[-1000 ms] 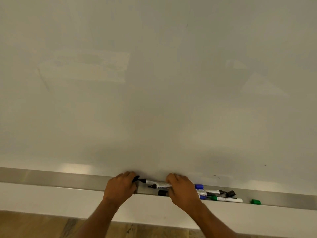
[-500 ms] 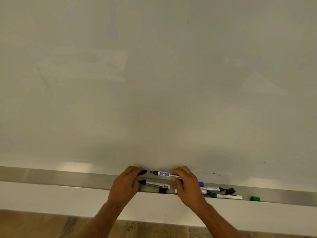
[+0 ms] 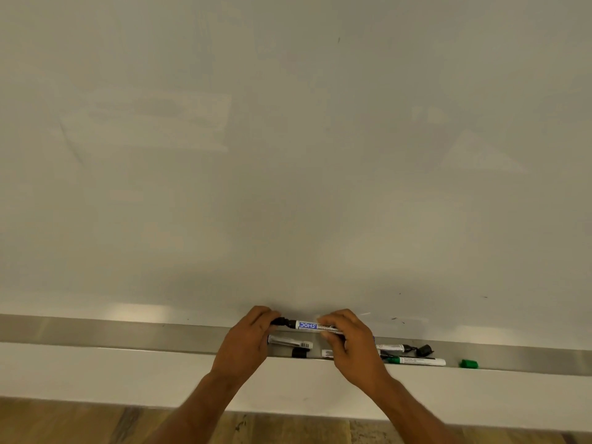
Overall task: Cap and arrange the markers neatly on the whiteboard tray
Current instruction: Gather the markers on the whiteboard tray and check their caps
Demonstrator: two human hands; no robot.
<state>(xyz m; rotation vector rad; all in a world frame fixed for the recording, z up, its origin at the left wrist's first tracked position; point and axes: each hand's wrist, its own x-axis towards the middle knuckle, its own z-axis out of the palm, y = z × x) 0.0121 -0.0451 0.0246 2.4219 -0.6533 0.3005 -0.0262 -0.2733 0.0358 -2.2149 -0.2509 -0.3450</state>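
My right hand (image 3: 349,344) grips a black marker (image 3: 307,325) with a white and blue label, held level just above the metal tray (image 3: 128,333). My left hand (image 3: 246,342) pinches a black cap (image 3: 278,321) that meets the marker's tip. Below them on the tray lies another black marker (image 3: 288,341), its left end hidden by my left hand. A loose black cap (image 3: 299,353) rests beneath it. Right of my right hand lie a further black marker (image 3: 395,347), a green marker (image 3: 416,361), a black cap (image 3: 425,350) and a green cap (image 3: 468,364).
The whiteboard (image 3: 288,155) fills the view above the tray. A white ledge (image 3: 96,373) runs under the tray, and wooden flooring (image 3: 64,424) shows along the bottom. The tray stretches bare to the left of my hands.
My right hand lifted the labelled marker off the tray. My left hand brought the black cap rightwards until it met the marker's tip.
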